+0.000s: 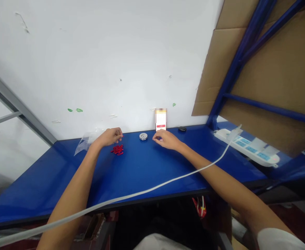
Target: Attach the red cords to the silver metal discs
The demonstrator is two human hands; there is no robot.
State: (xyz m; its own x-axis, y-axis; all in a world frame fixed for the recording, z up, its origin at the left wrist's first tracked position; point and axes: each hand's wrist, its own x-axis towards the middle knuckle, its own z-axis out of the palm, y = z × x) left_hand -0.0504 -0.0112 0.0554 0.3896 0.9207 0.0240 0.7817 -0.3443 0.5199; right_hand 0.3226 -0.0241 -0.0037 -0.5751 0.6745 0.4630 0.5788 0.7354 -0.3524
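Observation:
My left hand [111,136] hovers over the back of the blue table, just above a small pile of red, loop-like pieces [117,150]. Its fingers are curled in towards the thumb, and whatever they may pinch is too small to make out. Opposite it, my right hand [166,139] is also curled, thumb close to the fingertips, with nothing in it that I can name. Between the two hands a small silver round spool [143,136] lies flat. Behind my right hand a phone [161,119] with a lit screen leans upright against the wall.
A clear plastic bag [86,141] lies left of my left hand. At the back right is a small black oval object [182,128]. A white power strip [246,147] sits at the right, its white cable [152,189] crossing in front of both forearms. Blue frame bars [235,66] rise at right.

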